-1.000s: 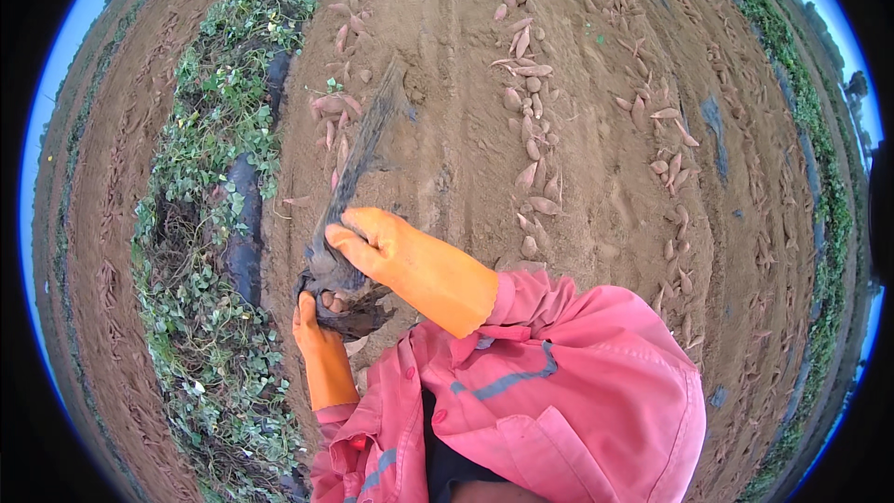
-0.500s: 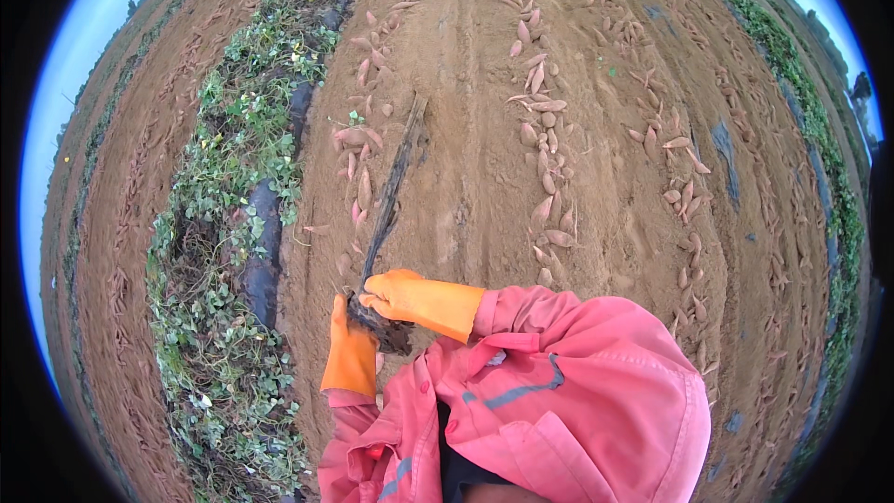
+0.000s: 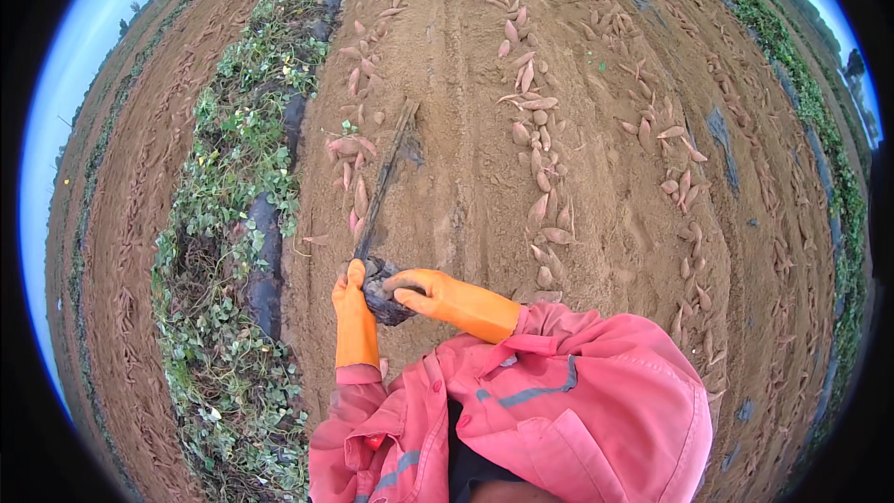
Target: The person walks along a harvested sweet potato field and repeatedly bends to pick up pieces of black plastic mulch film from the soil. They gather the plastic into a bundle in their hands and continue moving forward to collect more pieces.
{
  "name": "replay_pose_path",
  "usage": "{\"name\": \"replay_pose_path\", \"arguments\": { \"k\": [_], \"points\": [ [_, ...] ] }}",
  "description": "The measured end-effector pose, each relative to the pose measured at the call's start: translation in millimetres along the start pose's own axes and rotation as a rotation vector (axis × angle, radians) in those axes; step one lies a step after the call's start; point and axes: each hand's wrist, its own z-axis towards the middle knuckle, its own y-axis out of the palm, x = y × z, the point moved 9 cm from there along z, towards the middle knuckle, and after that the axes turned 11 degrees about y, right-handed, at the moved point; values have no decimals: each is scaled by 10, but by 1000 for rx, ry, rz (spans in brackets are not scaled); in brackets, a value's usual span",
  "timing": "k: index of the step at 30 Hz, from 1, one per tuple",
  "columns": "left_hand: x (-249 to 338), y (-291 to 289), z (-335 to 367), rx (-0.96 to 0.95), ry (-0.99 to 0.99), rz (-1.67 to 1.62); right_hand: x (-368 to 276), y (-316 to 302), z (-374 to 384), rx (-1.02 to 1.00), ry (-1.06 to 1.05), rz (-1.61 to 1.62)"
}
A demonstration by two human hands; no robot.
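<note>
A dark crumpled bunch of plastic film is between my two hands. From it a long twisted strip of the same film runs forward over the soil, its far end lying slightly to the right. My left hand, in an orange rubber glove, is closed on the film where the strip meets the bunch. My right hand, gloved alike, curls its fingers and thumb against the right side of the bunch; the fingertips are partly hidden.
Rows of dug sweet potatoes lie on the brown soil, one row to the right and another beyond my left hand. Leafy vines cover a ridge at the left, edged by black film. A film scrap lies farther right.
Both hands have moved forward, and the right one has also shifted right. The film bunch now shows more between them. The strip's far end has come slightly nearer.
</note>
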Motion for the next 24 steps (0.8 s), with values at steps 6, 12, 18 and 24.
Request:
{"name": "replay_pose_path", "arguments": {
  "k": [6, 12, 18, 24],
  "points": [
    [705, 336, -459, -137, 80, 340, -261, -577, -489, 339, 298, 69],
    [1325, 788, -1240, -269, 16, 438, 193, -485, 635, 166, 190, 855],
    [1899, 765, -1850, -281, -50, 636, 233, -771, 1618, 122, 171, 1169],
    [2154, 200, -2144, -118, -52, 702, 24, -943, 1827, 171, 107, 1062]
  ]
}}
